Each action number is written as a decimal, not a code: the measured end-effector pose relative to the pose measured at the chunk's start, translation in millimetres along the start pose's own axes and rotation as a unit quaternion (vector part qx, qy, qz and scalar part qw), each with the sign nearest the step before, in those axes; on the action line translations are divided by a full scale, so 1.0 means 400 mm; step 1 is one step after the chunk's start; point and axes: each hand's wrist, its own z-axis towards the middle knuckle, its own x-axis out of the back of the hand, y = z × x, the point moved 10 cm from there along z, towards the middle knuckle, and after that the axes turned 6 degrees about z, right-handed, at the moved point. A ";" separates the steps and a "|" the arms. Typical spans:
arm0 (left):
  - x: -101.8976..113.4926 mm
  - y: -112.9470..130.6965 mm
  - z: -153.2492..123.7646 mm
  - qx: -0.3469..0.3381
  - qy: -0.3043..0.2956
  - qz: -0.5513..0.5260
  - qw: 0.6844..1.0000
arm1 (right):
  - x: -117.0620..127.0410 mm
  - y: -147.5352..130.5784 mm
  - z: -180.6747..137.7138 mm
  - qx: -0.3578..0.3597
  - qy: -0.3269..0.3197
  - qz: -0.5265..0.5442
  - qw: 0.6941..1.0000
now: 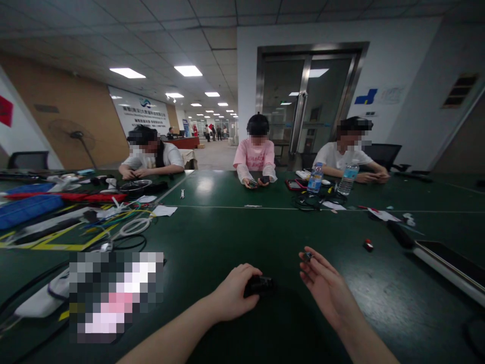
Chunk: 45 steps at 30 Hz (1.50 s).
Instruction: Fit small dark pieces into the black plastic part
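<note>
My left hand (237,293) is wrapped around a compact black object (264,285) low over the dark green table, and its fingers hide part of it. I cannot make out its exact kind. To the right and apart from it, my right hand (324,285) is raised with the palm turned inward. A small dark shiny piece (307,256) is pinched at its fingertips, too small to name. Beyond my right hand, a small red and black item (368,245) lies on the table.
A white power strip (43,298), cables (136,227) and a blue tray (30,210) crowd the left. Water bottles (314,178) stand farther back. A white-edged flat device (452,263) lies at right. Three people sit across, one in a pink shirt (254,154).
</note>
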 end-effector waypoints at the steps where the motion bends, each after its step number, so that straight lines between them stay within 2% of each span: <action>1: 0.001 0.000 -0.001 0.003 -0.001 -0.003 1.000 | 0.002 0.001 0.001 -0.007 0.002 0.011 1.000; 8: 0.000 -0.029 -0.006 0.032 0.017 -0.047 0.998 | 0.002 0.002 -0.006 -0.044 0.019 0.066 0.997; 12: -0.006 -0.046 -0.008 0.047 0.014 -0.077 0.996 | 0.000 0.009 -0.009 -0.056 0.020 0.064 0.996; 18: -0.009 -0.039 -0.008 0.056 -0.005 -0.123 0.991 | -0.004 0.013 -0.012 -0.057 0.013 0.072 0.996; 24: -0.007 -0.046 -0.008 0.060 0.001 -0.137 0.989 | -0.017 0.025 -0.027 -0.102 0.027 0.159 0.982; 28: -0.012 -0.050 -0.010 0.063 -0.006 -0.143 0.988 | -0.019 0.025 -0.022 -0.098 0.011 0.152 0.983; 35: -0.008 -0.053 -0.009 0.082 -0.004 -0.057 0.995 | -0.021 0.041 -0.027 -0.123 0.019 0.179 0.976; 38: 0.000 -0.023 -0.004 0.040 -0.005 -0.005 0.999 | -0.031 0.050 -0.030 -0.131 0.012 0.188 0.973; 41: 0.005 0.001 0.001 0.005 -0.002 0.029 1.000 | -0.036 0.053 -0.027 -0.115 -0.009 0.155 0.981; 45: 0.000 -0.004 0.002 0.010 -0.007 0.034 0.999 | -0.039 0.058 -0.022 -0.096 -0.041 0.101 0.989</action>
